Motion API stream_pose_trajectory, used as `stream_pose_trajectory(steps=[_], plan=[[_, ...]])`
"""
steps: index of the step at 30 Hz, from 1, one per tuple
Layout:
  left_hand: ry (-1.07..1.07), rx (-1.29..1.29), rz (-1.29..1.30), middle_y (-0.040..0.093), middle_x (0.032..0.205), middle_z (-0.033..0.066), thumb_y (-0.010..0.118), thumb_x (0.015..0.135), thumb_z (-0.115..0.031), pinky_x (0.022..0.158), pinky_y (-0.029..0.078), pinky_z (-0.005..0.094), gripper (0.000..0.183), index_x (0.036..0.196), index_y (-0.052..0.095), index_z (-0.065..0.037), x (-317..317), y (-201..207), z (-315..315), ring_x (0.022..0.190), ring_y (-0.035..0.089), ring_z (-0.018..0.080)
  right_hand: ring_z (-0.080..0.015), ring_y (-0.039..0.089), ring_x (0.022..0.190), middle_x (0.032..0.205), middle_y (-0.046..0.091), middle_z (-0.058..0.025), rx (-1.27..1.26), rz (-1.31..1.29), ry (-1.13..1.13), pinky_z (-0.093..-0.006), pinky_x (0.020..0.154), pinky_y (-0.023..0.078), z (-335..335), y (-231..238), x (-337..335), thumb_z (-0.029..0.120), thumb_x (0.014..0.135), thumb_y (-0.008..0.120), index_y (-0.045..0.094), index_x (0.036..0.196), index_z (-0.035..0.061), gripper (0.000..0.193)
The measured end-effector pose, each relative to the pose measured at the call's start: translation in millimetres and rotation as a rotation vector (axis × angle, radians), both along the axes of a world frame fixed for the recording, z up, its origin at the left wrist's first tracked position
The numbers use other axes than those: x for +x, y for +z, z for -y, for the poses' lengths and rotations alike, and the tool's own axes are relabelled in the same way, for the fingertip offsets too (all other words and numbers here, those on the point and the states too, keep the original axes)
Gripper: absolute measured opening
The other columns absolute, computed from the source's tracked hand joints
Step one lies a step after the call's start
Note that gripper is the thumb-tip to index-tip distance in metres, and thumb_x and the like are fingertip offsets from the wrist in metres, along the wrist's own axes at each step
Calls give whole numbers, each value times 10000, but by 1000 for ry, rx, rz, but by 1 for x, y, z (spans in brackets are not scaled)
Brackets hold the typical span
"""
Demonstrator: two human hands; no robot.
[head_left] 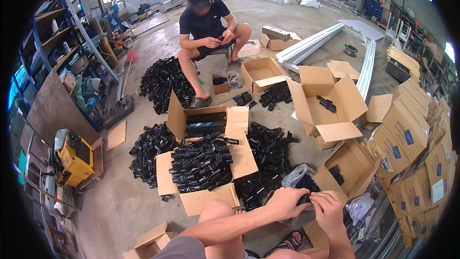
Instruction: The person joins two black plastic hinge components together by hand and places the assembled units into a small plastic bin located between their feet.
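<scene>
We see left grip [286, 205] and right grip [327, 209] both pinching a small black part [304, 199], right of the filled carton [207, 202] and nearer us. Both forearms [230, 228] rise from below. Around that carton, black piles [149, 152] cover the workshop's concrete floor [108, 175]; beyond it sits a co-worker [206, 21]. Fingers [320, 200] mostly hide the part.

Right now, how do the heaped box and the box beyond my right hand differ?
The heaped box is piled with black parts; the box beyond your right hand holds only a small cluster. The heaped box shows no bare inside; the other box does. Both are open brown cardboard.
</scene>
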State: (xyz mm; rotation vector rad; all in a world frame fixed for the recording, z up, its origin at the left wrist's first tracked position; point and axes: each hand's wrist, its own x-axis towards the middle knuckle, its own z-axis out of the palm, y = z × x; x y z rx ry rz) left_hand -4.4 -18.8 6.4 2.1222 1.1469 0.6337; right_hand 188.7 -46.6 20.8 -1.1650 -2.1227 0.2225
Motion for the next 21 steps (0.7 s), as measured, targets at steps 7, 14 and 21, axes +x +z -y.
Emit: stream_pose_trajectory(steps=[7,14,21], plan=[[31,23,68,720,906,210,716,849,-308,730,567,434,414,1163,677,-40,-3,-3,-4,823,706,353,-279,623,1073,1113,699,-86,48,71,-59,-384,938,436,-1,4,-2,83,794,732,740,965,64,173],[6,-169,140,734,904,179,748,838,-359,708,566,384,464,1139,692,-10,-9,9,-16,745,720,313,-339,605,1135,1223,636,-140,-160,-91,39,-424,986,472,-5,20,7,65,774,742,713,1073,51,301],[-137,-663,421,716,830,49,692,948,-289,568,468,262,327,1158,555,-79,-6,-1,-10,620,589,93,-339,666,912,1057,645,-153,-424,-209,43,-381,761,553,4,8,19,27,745,759,702,1112,62,373]])
